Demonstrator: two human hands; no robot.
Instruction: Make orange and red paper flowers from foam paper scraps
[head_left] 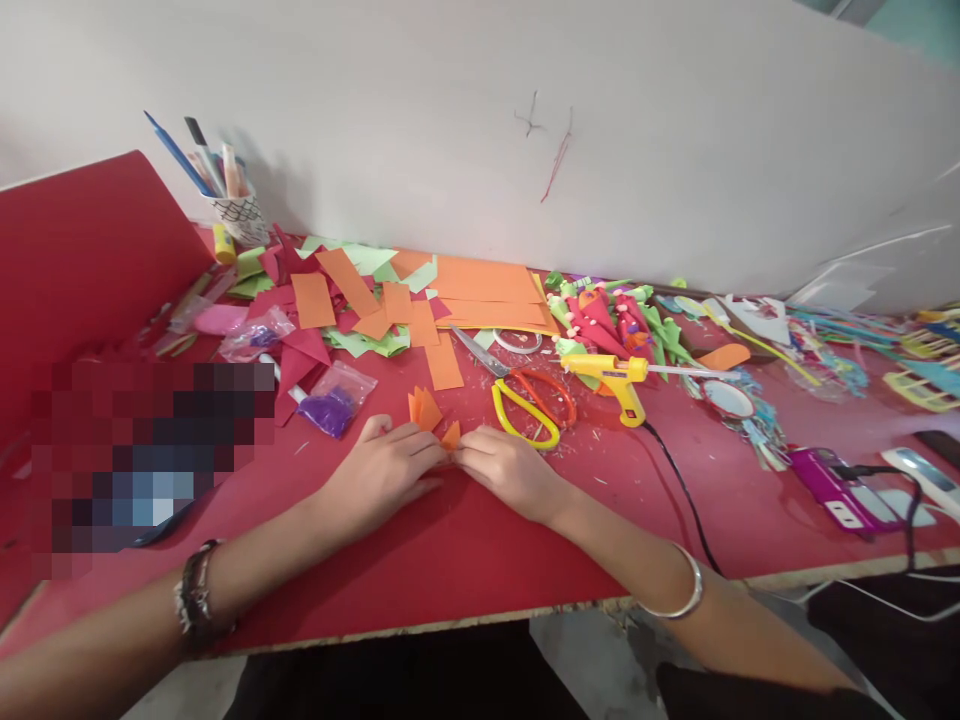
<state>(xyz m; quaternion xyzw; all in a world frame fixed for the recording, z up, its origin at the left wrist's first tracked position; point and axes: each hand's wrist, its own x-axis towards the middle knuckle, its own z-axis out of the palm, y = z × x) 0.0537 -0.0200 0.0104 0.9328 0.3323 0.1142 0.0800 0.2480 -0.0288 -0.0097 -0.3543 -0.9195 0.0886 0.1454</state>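
A small folded piece of orange paper (pixel 451 437) is pinched between my two hands near the middle of the red table. My left hand (pixel 386 462) has its fingers bent around the paper's left side, and my right hand (pixel 510 470) closes on its right side. Just above my left fingertips stands another folded orange piece (pixel 424 410). Scissors (pixel 525 400) with yellow and orange handles lie open beyond my right hand. A yellow glue gun (pixel 611 378) rests to their right, with its black cord running to the table's front edge.
Orange paper strips (pixel 442 360) and red and green scraps lie behind the hands. A purple bag (pixel 330 410) is at the left, and a patterned pen cup (pixel 241 218) stands at the back left. Finished paper pieces (pixel 600 315) and a magenta phone (pixel 844 490) sit to the right.
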